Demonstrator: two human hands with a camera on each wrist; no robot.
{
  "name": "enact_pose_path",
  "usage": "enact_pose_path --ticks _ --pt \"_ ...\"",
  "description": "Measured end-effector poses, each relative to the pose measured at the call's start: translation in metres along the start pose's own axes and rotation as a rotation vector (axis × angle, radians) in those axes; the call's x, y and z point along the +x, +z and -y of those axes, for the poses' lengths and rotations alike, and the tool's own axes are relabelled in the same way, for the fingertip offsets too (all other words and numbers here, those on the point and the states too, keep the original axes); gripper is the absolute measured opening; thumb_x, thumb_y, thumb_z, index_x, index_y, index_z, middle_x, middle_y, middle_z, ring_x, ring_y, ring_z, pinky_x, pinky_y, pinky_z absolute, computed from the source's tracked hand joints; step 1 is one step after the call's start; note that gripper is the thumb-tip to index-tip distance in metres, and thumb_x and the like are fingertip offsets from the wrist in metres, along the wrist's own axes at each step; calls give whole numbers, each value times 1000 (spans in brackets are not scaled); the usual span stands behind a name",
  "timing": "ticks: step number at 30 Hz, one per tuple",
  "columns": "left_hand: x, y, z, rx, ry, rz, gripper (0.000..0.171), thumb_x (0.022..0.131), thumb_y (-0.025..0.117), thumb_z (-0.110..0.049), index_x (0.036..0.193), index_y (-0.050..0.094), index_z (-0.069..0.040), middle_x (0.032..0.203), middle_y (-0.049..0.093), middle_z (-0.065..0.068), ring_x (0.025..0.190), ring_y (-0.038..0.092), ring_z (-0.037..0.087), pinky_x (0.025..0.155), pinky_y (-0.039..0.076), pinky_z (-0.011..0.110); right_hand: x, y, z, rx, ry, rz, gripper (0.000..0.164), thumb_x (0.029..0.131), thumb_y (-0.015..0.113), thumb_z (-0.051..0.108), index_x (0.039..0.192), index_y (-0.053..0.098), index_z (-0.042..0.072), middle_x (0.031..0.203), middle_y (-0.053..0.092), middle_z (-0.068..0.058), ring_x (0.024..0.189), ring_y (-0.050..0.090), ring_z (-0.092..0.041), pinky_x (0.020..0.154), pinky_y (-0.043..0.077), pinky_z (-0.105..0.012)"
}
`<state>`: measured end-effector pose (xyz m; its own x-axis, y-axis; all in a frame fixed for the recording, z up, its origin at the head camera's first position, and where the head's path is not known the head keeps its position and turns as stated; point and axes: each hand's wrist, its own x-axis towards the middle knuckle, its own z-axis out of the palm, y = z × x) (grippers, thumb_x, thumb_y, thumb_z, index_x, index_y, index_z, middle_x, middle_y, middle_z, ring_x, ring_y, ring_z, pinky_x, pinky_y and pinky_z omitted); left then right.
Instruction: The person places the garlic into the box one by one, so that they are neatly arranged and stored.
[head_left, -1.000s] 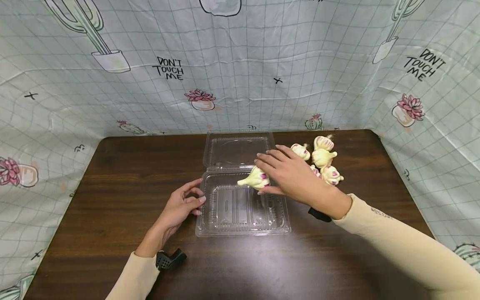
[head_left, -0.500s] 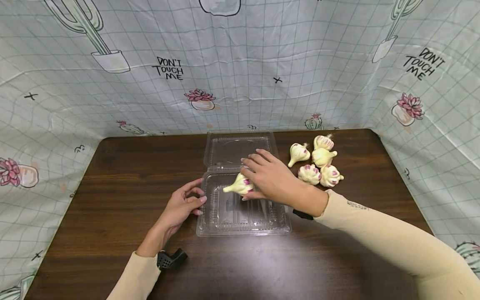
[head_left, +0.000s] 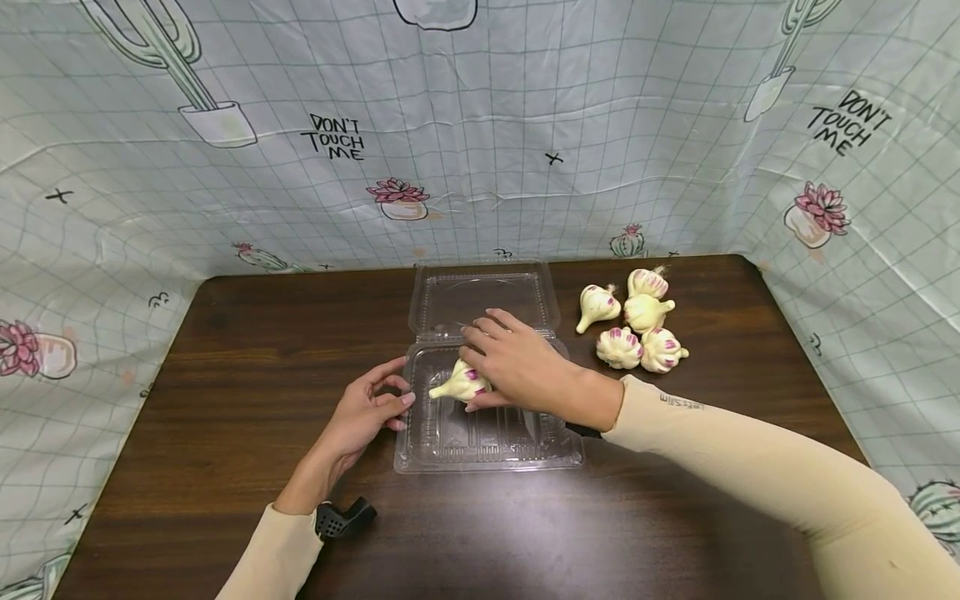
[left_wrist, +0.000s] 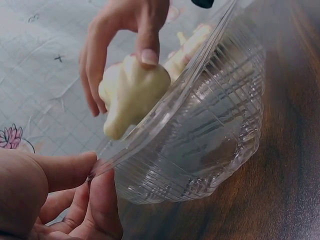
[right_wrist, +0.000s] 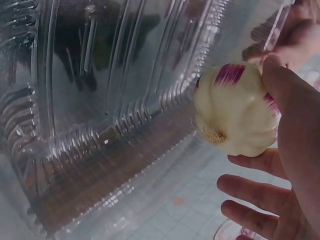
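My right hand (head_left: 521, 367) holds a garlic bulb (head_left: 461, 382) between thumb and fingers, over the left part of a clear plastic clamshell box (head_left: 487, 454). The bulb is cream with purple patches, its stem pointing left in the head view; its root tuft shows in the right wrist view, where the garlic bulb (right_wrist: 235, 110) is above the ribbed base. With thumb and fingers, my left hand (head_left: 367, 408) pinches the box's left rim, plain in the left wrist view where the rim (left_wrist: 150, 131) runs between them. The box's lid (head_left: 483, 296) lies folded back, away from me.
Several more garlic bulbs (head_left: 648, 313) lie grouped on the dark wooden table (head_left: 285, 333), right of the box. A printed grid cloth (head_left: 480, 167) hangs behind the table and along its sides.
My right hand has carried the garlic bulb leftward and slightly nearer to me, across the box base. The bulbs it partly covered now show fully. My left hand stays at the rim.
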<state>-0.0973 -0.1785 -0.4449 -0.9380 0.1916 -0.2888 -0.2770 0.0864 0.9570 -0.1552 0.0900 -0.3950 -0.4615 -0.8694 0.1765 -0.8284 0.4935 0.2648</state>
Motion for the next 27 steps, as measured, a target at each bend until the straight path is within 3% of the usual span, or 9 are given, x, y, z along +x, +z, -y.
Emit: enact_pose_path --ticks 13,27 --pt "0 1 3 6 -5 -15 63 103 61 6 161 38 1 115 53 8 77 60 5 65 58 18 11 15 6 -9 1 104 71 93 61 75 123 73 12 152 56 -17 139 53 -33 122 38 -46" --pt "-1 1 2 10 -10 -21 62 103 61 6 161 38 1 113 53 8 77 59 5 65 58 18 17 21 15 -98 4 153 73 95 54 78 123 73 13 154 55 -16 142 51 -32 121 39 -45"
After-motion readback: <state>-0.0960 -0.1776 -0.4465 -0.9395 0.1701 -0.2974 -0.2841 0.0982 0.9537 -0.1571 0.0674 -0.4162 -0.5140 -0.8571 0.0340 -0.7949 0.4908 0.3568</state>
